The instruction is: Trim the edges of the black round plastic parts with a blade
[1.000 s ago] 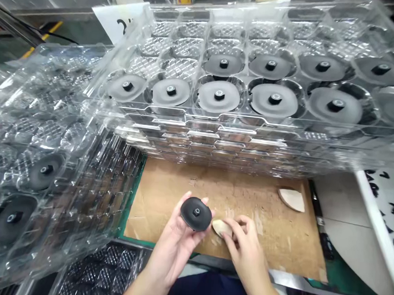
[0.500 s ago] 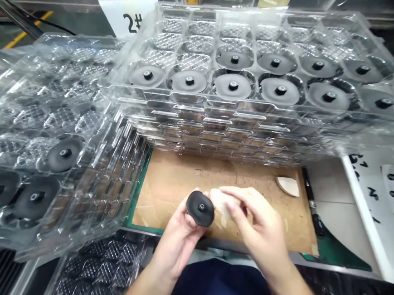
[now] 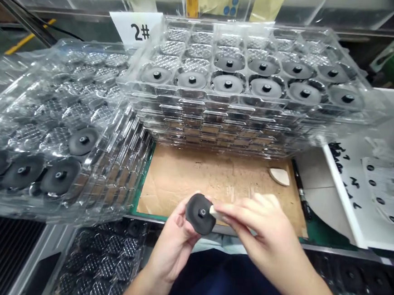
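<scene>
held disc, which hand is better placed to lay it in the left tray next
Probably the left hand: it holds the disc and is nearer the left tray. The right hand holds a pale piece.

The person is wearing dark navy cloth (image 3: 227, 284), which is spreading below and between the left hand (image 3: 176, 234) and the right hand (image 3: 265, 230); both forearms (image 3: 309, 283) are showing bare.

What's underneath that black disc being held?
The left hand is beneath the black disc, partly showing past its edge. The disc's own underside is hidden from this view.
</scene>
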Demonstrator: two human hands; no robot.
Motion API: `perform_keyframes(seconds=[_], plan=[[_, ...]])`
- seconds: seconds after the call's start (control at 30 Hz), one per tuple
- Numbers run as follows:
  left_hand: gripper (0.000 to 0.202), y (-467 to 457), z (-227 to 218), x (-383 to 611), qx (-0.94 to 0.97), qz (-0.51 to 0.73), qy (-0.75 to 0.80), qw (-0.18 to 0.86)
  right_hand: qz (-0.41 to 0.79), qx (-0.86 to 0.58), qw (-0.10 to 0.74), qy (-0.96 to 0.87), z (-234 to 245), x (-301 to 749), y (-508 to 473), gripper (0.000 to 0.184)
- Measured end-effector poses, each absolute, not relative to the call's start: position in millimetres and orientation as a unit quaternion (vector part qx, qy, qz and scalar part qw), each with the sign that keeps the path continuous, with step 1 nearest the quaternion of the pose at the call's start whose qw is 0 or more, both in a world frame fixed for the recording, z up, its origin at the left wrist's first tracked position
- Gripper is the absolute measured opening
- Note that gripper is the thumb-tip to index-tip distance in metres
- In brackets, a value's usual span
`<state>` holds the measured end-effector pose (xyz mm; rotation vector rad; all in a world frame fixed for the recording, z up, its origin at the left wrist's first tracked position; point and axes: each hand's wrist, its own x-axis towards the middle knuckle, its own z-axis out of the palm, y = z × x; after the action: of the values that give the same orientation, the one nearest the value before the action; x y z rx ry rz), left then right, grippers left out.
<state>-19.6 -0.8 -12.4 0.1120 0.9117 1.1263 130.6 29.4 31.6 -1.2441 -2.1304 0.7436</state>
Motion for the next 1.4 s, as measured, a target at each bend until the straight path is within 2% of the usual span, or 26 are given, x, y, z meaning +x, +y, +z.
perform_keyframes(seconds=[0.1, 0.17, 0.3, 0.4, 0.5, 0.6, 0.7, 0.77, 0.83, 0.9, 0.97, 1.1, 1.2, 1.27, 1.4], plan=[[0.060, -4, -10, -15, 0.050, 0.519, 0.410, 0.748, 0.272, -0.451, 0.362, -0.769, 30, 132, 28, 0.023], [0.057, -5, -9, -13, 0.054, 0.520, 0.401, 0.752, 0.324, -0.447, 0.391, -0.736, 21, 135, 28, 0.021], [0.046, -7, -12, -16, 0.041, 0.543, 0.407, 0.733, 0.423, -0.559, 0.320, -0.638, -24, 156, 19, 0.019], [0.045, -9, -12, -18, 0.031, 0.550, 0.405, 0.730, 0.414, -0.612, 0.294, -0.606, -65, 176, 4, 0.025], [0.048, -9, -12, -14, 0.034, 0.539, 0.399, 0.741, 0.415, -0.622, 0.284, -0.600, -81, 188, -6, 0.025], [0.049, -9, -10, -5, 0.044, 0.527, 0.398, 0.750, 0.414, -0.629, 0.301, -0.585, -56, 186, -2, 0.026], [0.048, -11, -10, 4, 0.068, 0.519, 0.394, 0.755, 0.399, -0.599, 0.380, -0.581, -8, 168, 8, 0.024], [0.048, -14, -10, 7, 0.086, 0.503, 0.397, 0.763, 0.390, -0.513, 0.433, -0.630, 20, 155, 12, 0.022], [0.047, -17, -11, 9, 0.095, 0.476, 0.418, 0.768, 0.410, -0.441, 0.399, -0.692, 36, 146, 15, 0.022], [0.045, -19, -11, 9, 0.094, 0.460, 0.443, 0.764, 0.444, -0.395, 0.316, -0.739, 42, 142, 19, 0.021], [0.041, -19, -10, 11, 0.096, 0.464, 0.445, 0.760, 0.439, -0.399, 0.287, -0.753, 40, 142, 21, 0.020], [0.040, -13, -2, 12, 0.108, 0.464, 0.438, 0.762, 0.375, -0.446, 0.399, -0.708, 35, 145, 16, 0.024], [0.047, -9, 2, 11, 0.105, 0.457, 0.450, 0.760, 0.464, -0.396, 0.345, -0.713, 39, 154, 10, 0.021], [0.045, -9, 2, 13, 0.112, 0.450, 0.445, 0.766, 0.475, -0.403, 0.307, -0.720, 41, 157, 11, 0.020], [0.036, -10, 2, 17, 0.129, 0.434, 0.437, 0.777, 0.378, -0.435, 0.398, -0.714, 41, 152, 14, 0.023]])
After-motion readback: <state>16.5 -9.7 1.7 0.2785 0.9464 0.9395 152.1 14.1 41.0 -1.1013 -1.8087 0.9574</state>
